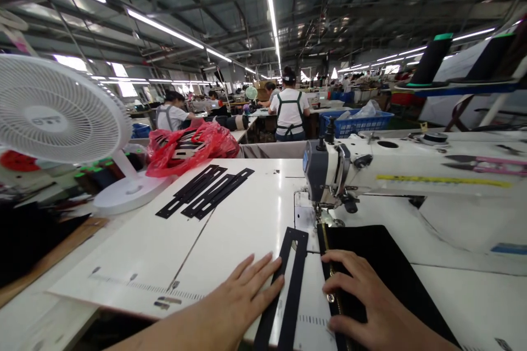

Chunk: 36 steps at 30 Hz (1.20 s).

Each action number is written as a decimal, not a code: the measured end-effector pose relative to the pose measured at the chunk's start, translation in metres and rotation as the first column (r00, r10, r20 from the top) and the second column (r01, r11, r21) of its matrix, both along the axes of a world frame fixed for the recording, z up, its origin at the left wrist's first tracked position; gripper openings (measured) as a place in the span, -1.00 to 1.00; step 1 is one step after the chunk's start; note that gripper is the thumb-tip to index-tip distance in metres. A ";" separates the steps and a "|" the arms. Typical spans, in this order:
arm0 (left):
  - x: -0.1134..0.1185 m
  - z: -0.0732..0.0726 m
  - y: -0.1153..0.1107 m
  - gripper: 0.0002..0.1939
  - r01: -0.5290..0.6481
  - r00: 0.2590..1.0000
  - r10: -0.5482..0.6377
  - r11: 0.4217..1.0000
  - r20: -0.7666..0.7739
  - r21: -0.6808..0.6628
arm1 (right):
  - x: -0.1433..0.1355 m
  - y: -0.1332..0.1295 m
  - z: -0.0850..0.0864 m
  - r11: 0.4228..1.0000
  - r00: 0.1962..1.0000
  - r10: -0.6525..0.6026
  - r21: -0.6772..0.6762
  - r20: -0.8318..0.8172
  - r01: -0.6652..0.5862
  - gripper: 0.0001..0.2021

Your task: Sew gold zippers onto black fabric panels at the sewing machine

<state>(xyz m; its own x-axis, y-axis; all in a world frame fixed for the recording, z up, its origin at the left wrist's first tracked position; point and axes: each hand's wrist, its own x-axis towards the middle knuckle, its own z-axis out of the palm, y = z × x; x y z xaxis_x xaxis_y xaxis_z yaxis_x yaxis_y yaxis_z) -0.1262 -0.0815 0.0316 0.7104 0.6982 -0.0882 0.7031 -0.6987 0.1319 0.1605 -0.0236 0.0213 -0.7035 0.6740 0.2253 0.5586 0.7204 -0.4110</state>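
Observation:
My left hand (pixel 250 292) lies flat, fingers spread, its fingertips at the left edge of a long black slotted strip (pixel 293 279). The strip rests on the white table, its near end running out at the bottom of the view. Just right of it, my right hand (pixel 357 290) rests with fingers apart and bent on a black fabric panel (pixel 379 247). Along the panel's left edge runs a gold zipper (pixel 325 241), its pull showing by my fingers. The panel's far end reaches the needle area of a white sewing machine (pixel 329 175).
Several black slotted strips (pixel 206 192) lie farther back on the table. Behind them is a red plastic bag (pixel 193 145); a white fan (pixel 57 115) stands at left. Pink-handled snips (pixel 481 164) lie on the machine. Beyond are a blue basket (pixel 358 123) and people at work.

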 end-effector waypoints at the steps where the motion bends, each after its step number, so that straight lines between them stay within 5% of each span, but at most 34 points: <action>1: 0.000 0.009 -0.001 0.08 -0.010 1.000 0.009 0.999 -0.024 -0.042 | 0.001 0.001 -0.001 0.999 0.999 -0.012 -0.044 -0.045 0.010 -0.82; 4: 0.002 0.027 -0.002 0.00 -0.044 0.999 0.044 0.998 -0.002 -0.054 | 0.004 0.006 -0.007 0.996 0.973 -0.085 -0.050 -0.216 0.076 -0.82; 6: 0.004 0.028 0.001 -0.15 -0.048 0.997 0.049 0.999 0.068 -0.016 | 0.006 0.013 -0.013 0.984 0.960 -0.140 0.072 -0.242 0.161 -0.78; 10: 0.013 0.011 0.020 -0.38 -0.098 0.973 0.090 0.995 0.214 0.027 | 0.013 0.033 -0.021 0.920 0.987 -0.150 0.359 -0.058 0.161 -0.58; 14: 0.022 -0.008 0.048 -0.70 -0.251 0.914 0.196 0.961 0.356 0.117 | 0.020 0.055 -0.027 0.906 0.986 -0.153 0.406 0.061 0.116 -0.59; 19: 0.032 -0.008 0.066 -0.69 -0.304 0.861 0.125 0.904 0.492 0.301 | 0.018 0.054 -0.037 0.887 0.983 -0.174 0.443 0.062 0.129 -0.59; 25: 0.076 -0.013 0.066 -0.71 -0.177 0.872 -0.067 0.881 0.485 0.439 | 0.010 0.037 -0.036 0.849 0.989 -0.129 0.522 0.065 0.077 -0.52; 29: 0.096 -0.023 0.072 -0.75 -0.152 0.908 -0.028 0.908 0.418 0.391 | 0.011 0.037 -0.037 0.825 0.987 -0.147 0.558 0.069 0.084 -0.42; 36: 0.091 -0.026 0.075 -0.68 -0.159 0.934 -0.004 0.891 0.358 0.425 | 0.007 0.036 -0.038 0.821 0.977 -0.185 0.563 0.104 0.095 -0.41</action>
